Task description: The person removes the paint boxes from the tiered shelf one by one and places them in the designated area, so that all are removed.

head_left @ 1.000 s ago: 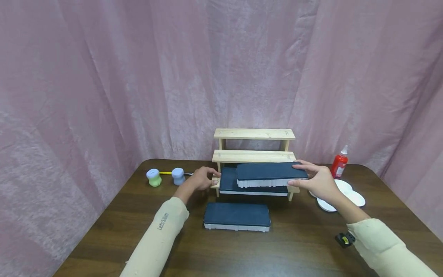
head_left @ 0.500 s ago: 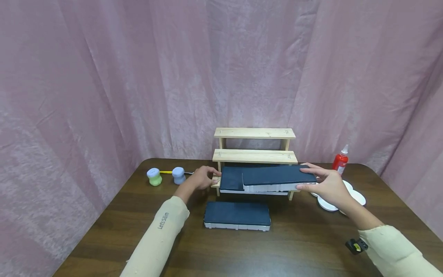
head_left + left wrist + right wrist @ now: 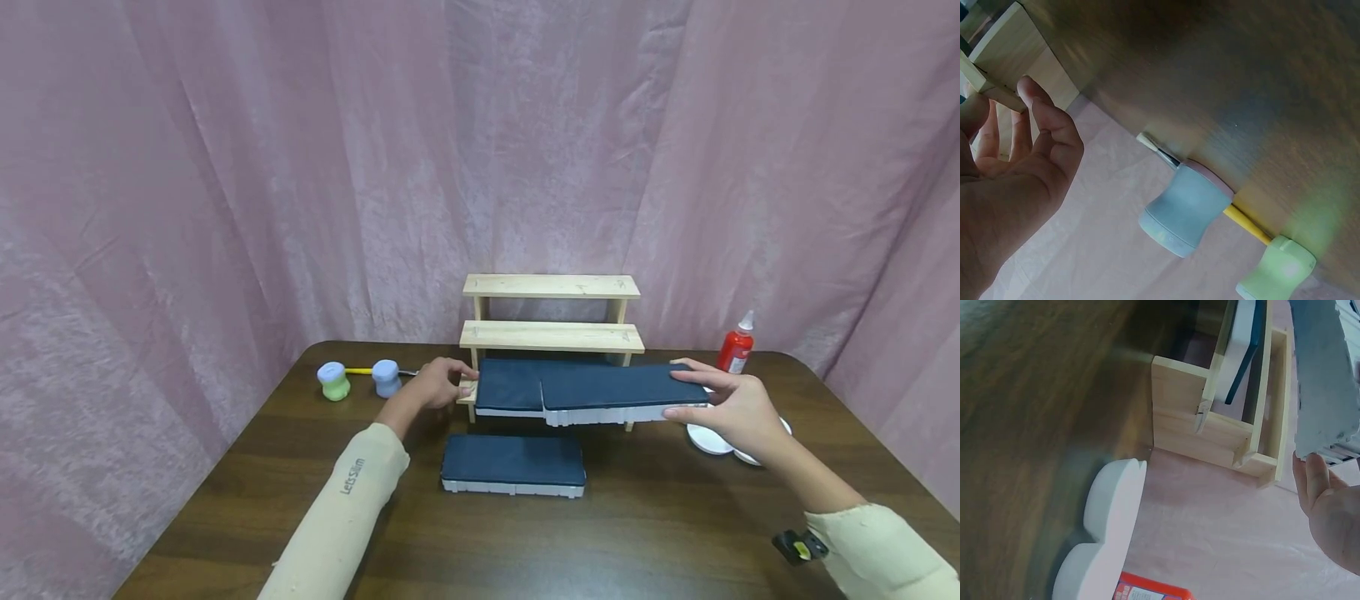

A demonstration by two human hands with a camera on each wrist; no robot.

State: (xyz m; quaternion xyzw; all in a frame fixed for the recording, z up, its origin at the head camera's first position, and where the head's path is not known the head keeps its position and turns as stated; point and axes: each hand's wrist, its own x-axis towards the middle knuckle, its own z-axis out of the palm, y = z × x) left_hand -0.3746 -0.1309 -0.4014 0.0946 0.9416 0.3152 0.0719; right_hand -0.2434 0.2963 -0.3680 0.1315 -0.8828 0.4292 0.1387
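Observation:
My right hand (image 3: 742,412) grips the right end of a long flat white box (image 3: 626,388) with a dark blue lid. This box is held over the lowest step, overlapping the right part of a similar box (image 3: 510,385) that lies there. My left hand (image 3: 432,386) pinches the left end of the lowest board of a three-step wooden stand (image 3: 551,335); in the left wrist view, thumb and fingers close on the board's end (image 3: 1002,95). A third box (image 3: 513,460) lies on the table in front of the stand. The right wrist view shows the held box's underside (image 3: 1329,381).
Green (image 3: 333,382) and blue (image 3: 386,378) waisted pots stand at left, with a yellow-handled brush (image 3: 358,372) behind them. A red bottle (image 3: 736,346) and a white lobed dish (image 3: 705,439) are at right. A pink curtain (image 3: 555,150) hangs behind the table.
My right hand has moved the held box to the right and slightly towards me, uncovering more of the box on the lowest step. The left hand stays at the board's end.

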